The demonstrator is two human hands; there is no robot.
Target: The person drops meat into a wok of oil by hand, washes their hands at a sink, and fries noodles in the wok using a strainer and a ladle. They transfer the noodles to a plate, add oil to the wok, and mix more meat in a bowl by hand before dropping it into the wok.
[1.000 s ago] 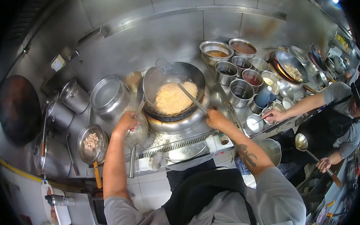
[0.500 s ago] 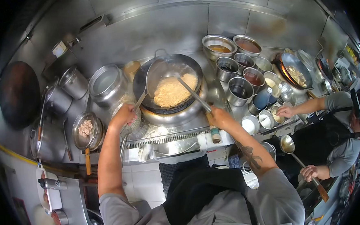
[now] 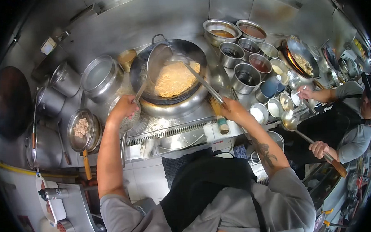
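Observation:
Pale yellow noodles [image 3: 176,80] lie in a dark wok [image 3: 194,52] with steaming liquid around them. Closed round a metal handle, my left hand [image 3: 123,110] holds a large round strainer [image 3: 160,58] tilted over the wok's left side, beside the noodles. My right hand [image 3: 235,112] grips the long metal handle of a ladle [image 3: 205,85]; its head is hidden at the noodles' upper right edge. Just under my left hand rests a perforated metal bowl [image 3: 132,121]. A bamboo brush [image 3: 221,121] stands close to my right hand.
Several metal pots of sauce [image 3: 247,77] stand right of the wok. At left are a strainer with pale meat pieces [image 3: 81,127] and a large pot [image 3: 99,76]. On the right, a co-worker holds another ladle [image 3: 289,120] near a second wok [image 3: 306,55].
The view has shifted slightly. The noodles look a little more gathered and folded beside the ladle. The co-worker's ladle has moved up toward the small containers. Both my hands keep their holds.

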